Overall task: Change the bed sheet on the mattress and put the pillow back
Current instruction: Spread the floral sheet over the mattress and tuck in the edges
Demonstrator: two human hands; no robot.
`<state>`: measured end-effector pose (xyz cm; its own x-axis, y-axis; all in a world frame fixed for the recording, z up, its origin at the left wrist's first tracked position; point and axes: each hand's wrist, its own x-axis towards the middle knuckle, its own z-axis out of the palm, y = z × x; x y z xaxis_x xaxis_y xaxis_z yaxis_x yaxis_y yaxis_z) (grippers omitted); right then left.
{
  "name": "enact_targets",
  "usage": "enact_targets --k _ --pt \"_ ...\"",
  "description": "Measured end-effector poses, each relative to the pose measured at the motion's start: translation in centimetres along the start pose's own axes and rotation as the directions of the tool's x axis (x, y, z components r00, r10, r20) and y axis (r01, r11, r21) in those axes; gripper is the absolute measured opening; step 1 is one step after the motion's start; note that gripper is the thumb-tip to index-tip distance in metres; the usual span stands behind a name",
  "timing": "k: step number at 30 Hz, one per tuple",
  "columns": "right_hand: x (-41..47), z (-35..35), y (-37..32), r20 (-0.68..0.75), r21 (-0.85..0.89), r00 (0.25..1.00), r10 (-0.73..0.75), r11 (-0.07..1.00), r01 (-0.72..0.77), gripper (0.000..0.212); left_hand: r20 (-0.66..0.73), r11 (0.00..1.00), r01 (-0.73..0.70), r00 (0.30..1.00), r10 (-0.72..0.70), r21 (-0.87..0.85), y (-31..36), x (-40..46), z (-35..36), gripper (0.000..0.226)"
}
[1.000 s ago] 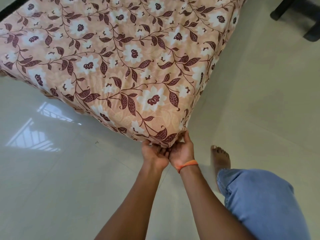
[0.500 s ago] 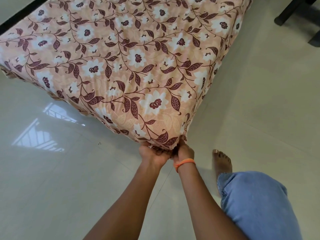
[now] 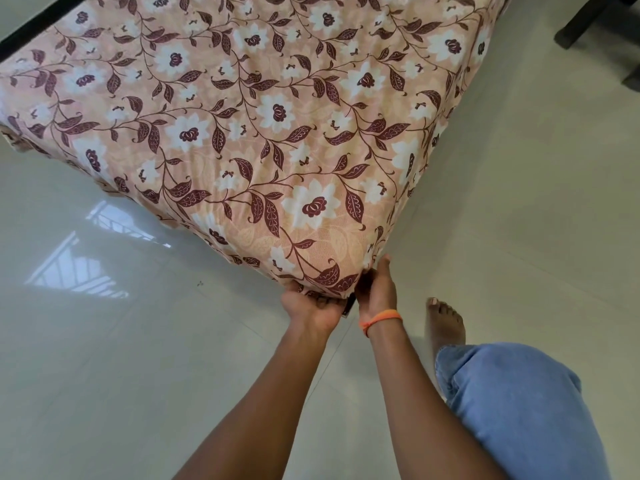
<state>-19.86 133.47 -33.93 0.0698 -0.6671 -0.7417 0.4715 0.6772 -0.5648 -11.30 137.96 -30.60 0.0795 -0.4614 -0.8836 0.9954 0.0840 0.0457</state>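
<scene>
At lower centre, the bed sheet (image 3: 277, 133) corner is gripped by left hand (image 3: 311, 308) and right hand (image 3: 375, 296). Risk: fabric slips off the mattress corner if released untucked.

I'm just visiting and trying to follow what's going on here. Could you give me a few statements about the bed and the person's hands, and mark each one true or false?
1. Both hands are at the near corner of the mattress: the left hand and the right hand grip the floral sheet there. True.
2. A pillow lies on top of the sheet. False: no pillow shows in this view.
3. The right wrist wears an orange band. True.
4. The person wears shoes. False: the one foot in view is bare on the tiled floor.
5. The sheet is plain white. False: it is peach-pink with white flowers and dark maroon leaves.
</scene>
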Motion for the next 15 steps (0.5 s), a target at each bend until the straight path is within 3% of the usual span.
enact_targets --k 4,7,10,11,15 --pt "-0.3 1.6 0.5 0.190 0.050 0.981 0.042 0.997 -0.053 0.073 -0.064 1.000 -0.013 0.998 0.011 -0.023 0.0 0.0 -0.2 0.068" --pt "0.4 0.7 0.1 0.175 0.233 0.975 0.136 0.957 -0.175 0.082 -0.081 1.000 -0.015 0.997 0.015 0.001 -0.2 -0.5 0.0 0.066" --pt "0.8 1.2 0.1 0.202 0.168 0.971 0.125 0.973 -0.160 0.077 -0.080 0.999 -0.016 0.997 0.018 0.028 -0.3 -0.9 0.2 0.067" --pt "0.5 1.8 0.2 0.178 0.154 0.979 0.102 0.979 -0.130 0.073 -0.073 0.999 -0.023 0.997 0.025 0.023 -0.4 -1.0 0.4 0.068" --pt "0.3 2.4 1.1 -0.132 0.138 0.990 0.045 0.990 -0.026 0.053 -0.052 0.998 -0.050 0.997 0.048 -0.026 -0.9 -1.5 1.6 0.064"
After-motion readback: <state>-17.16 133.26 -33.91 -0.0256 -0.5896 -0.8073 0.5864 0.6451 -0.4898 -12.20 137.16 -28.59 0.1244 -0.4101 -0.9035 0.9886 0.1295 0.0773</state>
